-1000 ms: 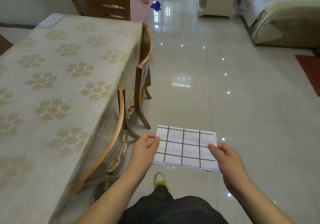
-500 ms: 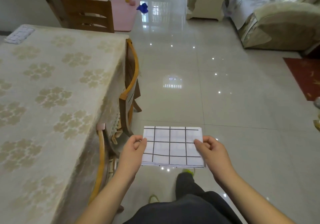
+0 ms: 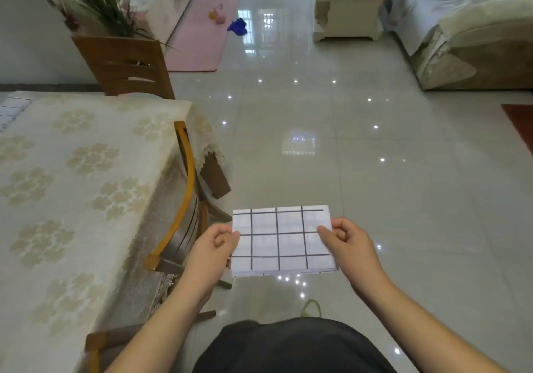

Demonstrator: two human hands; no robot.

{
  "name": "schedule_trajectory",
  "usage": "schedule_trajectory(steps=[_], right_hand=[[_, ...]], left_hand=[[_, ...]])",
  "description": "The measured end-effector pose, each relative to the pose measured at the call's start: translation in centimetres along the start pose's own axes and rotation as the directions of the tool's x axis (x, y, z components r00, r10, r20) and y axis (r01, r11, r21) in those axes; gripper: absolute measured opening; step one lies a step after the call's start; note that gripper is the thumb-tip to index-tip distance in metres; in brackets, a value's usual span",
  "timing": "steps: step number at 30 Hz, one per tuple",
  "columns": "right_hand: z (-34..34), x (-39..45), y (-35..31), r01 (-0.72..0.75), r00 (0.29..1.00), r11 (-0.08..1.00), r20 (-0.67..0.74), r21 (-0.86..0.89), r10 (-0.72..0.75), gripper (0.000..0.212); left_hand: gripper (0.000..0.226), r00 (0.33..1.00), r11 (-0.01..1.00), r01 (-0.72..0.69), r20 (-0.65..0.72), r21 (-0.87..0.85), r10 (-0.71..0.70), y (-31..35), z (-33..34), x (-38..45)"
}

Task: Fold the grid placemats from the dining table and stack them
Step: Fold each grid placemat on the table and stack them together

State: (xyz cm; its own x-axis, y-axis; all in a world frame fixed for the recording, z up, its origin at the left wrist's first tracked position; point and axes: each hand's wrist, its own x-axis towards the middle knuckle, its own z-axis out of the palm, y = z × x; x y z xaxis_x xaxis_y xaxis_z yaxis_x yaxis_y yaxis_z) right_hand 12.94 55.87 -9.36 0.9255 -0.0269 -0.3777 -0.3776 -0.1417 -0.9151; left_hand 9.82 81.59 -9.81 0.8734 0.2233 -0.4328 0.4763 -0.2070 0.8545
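Glossy floor beyond dining table (image 3: pixel 86 170); folded placemat (image 3: pixel 281 240) right of it, thin, limp, light; left hand (image 3: pixel 215 247), right hand (image 3: pixel 350 242) pinch opposite side edges

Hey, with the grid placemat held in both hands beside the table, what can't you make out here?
Head view:
- Second grid placemat on the dining table: cut off by the left edge.
- Folded placemat: layer count hidden under its top face.
- Left hand and right hand: fingers beneath hidden by the placemat.

Bright, even daylight; ceiling-light glare dots the glossy floor (image 3: pixel 302 141); wide-angle edges bend.
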Motion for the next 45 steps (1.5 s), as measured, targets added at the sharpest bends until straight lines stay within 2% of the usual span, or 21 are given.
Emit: schedule_trajectory(steps=[8,14,20,23,28,31,36,45], right_hand=[[1.3,10.9,-4.2,0.009,1.0,0.999,0.001,-0.037,-0.009,0.011],[6.5,19.8,-8.0,0.016,0.998,0.996,0.054,-0.086,-0.011,0.013],[12.1,27.4,-14.1,0.059,0.993,0.991,0.109,-0.116,-0.046,0.013],[14.0,30.5,-15.9,0.063,0.99,0.993,0.128,-0.099,-0.05,0.015],[15.6,36.6,-17.6,0.067,0.986,0.991,0.157,-0.119,-0.048,0.018],[16.0,41.5,-18.9,0.075,0.985,0.988,0.162,-0.135,-0.053,0.014],[16.2,51.4,-21.8,0.18,0.97,0.961,0.2,-0.208,-0.138,0.011],[15.9,66.4,-29.9,0.238,0.948,0.933,0.274,-0.271,-0.162,0.017]], left_hand=[[0.007,0.994,0.995,-0.021,-0.11,-0.097,0.01,4.8,0.7,8.6],[0.005,0.989,0.991,-0.027,-0.148,-0.128,0.007,6.9,-2.6,17.4],[0.009,0.964,0.987,-0.041,-0.265,-0.158,-0.002,9.3,-6.9,25.0],[0.003,0.956,0.985,-0.006,-0.291,-0.172,-0.045,10.6,-8.5,28.4],[0.01,0.95,0.974,0.019,-0.3,-0.226,-0.088,12.4,-8.9,34.3],[0.001,0.938,0.992,-0.028,-0.346,-0.12,-0.016,14.1,-8.1,38.6],[0.008,0.922,0.999,-0.019,-0.385,0.04,0.033,18.4,-7.4,47.0],[0.004,0.892,0.999,-0.041,-0.451,-0.018,0.028,27.5,-7.0,58.8]])
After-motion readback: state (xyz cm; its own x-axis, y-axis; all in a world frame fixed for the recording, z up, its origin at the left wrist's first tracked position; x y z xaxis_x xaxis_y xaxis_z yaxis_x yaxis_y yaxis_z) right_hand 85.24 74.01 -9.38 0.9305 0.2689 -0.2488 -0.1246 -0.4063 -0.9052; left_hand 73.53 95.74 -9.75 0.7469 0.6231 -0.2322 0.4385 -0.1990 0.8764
